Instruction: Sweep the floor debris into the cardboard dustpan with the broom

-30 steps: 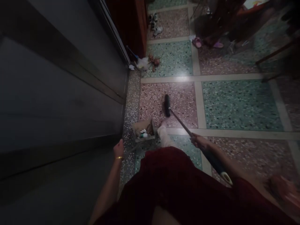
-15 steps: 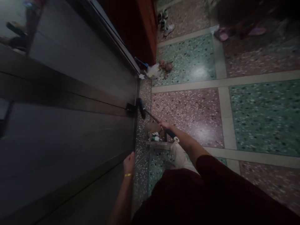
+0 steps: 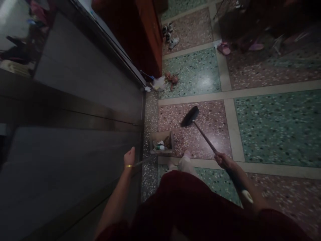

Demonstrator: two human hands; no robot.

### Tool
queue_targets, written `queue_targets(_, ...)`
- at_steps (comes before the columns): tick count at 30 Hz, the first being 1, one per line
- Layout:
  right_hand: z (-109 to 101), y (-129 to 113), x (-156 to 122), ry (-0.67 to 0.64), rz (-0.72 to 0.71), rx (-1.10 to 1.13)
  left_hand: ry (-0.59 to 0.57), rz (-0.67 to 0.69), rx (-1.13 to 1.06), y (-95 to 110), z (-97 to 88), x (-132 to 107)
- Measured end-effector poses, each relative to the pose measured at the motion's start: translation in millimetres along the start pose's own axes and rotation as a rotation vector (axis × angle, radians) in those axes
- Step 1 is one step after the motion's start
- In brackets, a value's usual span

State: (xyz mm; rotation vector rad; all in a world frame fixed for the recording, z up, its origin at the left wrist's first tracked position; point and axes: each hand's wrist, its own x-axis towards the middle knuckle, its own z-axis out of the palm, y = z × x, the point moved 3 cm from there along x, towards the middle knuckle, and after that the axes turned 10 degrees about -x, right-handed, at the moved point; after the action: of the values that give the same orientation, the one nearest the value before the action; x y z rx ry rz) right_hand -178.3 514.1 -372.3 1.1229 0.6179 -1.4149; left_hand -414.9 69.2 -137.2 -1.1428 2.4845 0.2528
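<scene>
1. Broom (image 3: 200, 132): my right hand (image 3: 223, 160) was clenched round its handle, the head (image 3: 190, 116) over the pink floor tile just beyond the dustpan (image 3: 161, 143).
2. My left hand (image 3: 129, 157) was closed on the dustpan's long handle, the pan flat on the floor with litter inside.
3. I judged the sweeping step in hand; next called for drawing the head toward the dustpan's mouth.
</scene>
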Motion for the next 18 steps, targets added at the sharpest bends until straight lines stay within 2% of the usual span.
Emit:
queue_targets(3, -13, 39, -21, 0.069, 0.006, 0.142, -0.018, 0.039, 0.001, 8, -4.3, 18)
queue_targets(5, -4, 45, -28, 0.06, -0.05, 0.166, -0.046, 0.057, -0.008, 10, -3.0, 24)
queue_targets(7, 17, 36, -35, 0.037, -0.102, 0.141, -0.09, 0.08, -0.012, 11, 0.3, 28)
queue_targets(9, 48, 15, -38, 0.011, -0.128, 0.087, -0.142, 0.106, 0.0, 12, 2.9, 31)
queue_targets(12, 108, -33, -33, -0.058, -0.142, 0.028, -0.212, 0.156, 0.016, 12, 2.8, 40)
queue_targets(15, 179, -88, -7, -0.144, -0.164, -0.106, -0.246, 0.185, 0.041, 5, -0.6, 53)
queue_targets(18, 252, -133, 34, -0.229, -0.169, -0.229, -0.275, 0.17, 0.047, -5, -3.5, 66)
